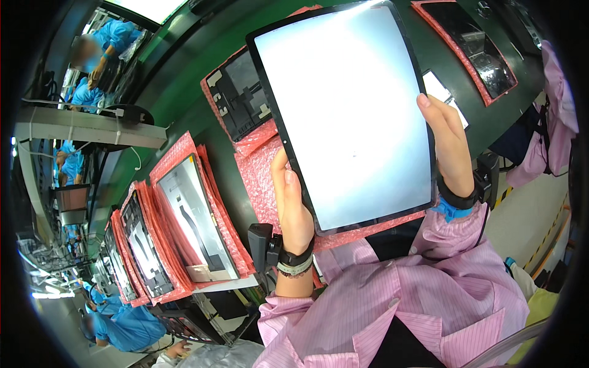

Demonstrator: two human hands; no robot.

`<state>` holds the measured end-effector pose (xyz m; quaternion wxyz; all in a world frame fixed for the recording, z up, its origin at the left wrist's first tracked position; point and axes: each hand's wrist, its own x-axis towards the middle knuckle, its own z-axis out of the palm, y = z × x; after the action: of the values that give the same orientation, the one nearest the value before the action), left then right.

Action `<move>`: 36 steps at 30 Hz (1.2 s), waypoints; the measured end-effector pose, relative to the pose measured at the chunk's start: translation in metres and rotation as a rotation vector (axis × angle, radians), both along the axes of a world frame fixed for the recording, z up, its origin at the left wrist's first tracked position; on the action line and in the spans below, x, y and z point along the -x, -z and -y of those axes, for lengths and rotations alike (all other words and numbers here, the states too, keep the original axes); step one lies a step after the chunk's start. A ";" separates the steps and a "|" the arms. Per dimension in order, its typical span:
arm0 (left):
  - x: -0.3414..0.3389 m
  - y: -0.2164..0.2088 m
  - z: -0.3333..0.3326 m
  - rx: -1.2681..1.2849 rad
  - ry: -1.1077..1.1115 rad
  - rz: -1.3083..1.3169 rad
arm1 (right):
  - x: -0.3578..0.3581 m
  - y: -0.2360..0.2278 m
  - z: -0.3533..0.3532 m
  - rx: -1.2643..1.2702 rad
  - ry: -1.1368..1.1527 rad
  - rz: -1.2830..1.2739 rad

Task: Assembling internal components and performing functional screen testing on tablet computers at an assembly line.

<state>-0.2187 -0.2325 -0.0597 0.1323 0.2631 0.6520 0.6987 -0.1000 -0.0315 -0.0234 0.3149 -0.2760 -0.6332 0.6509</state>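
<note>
- Nearest, your pink striped garment (380,288) fills the lower part of the view, its sleeves turned back at both forearms.
- Your left hand (296,214), banded at the wrist, has its fingers (290,184) closed on the lower left edge of the tablet-like panel (346,122).
- Your right hand (454,156) grips the opposite edge, a fingertip showing at the black border; the parts of the hand behind the panel are hidden.
- Held between both hands, the panel is raised above the desk (222,175), its bright white face turned toward you within a narrow black frame.
- Beneath it, pink bubble wrap (261,181) lies spread out, partly covered by the panel.
- Just beyond the wrap, a dark panel (239,95) shows its fittings, its right part hidden behind the lit one.
- To your left, a row of panels (199,214) stands tilted among pink bubble sheets.
- Farther to the right, a glossy black panel (472,46) rests on red bubble wrap (438,30).
- Farthest left, people in blue (132,325) appear beside and beyond a pale beam (92,127).
</note>
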 end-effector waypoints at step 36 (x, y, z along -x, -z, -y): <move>-0.007 -0.020 -0.005 0.061 0.100 0.071 | 0.006 -0.002 0.002 0.111 0.003 -0.005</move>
<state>-0.2116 -0.2277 -0.0395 0.1981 0.2660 0.6538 0.6801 -0.1064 -0.0333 -0.0217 0.3017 -0.2926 -0.5949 0.6852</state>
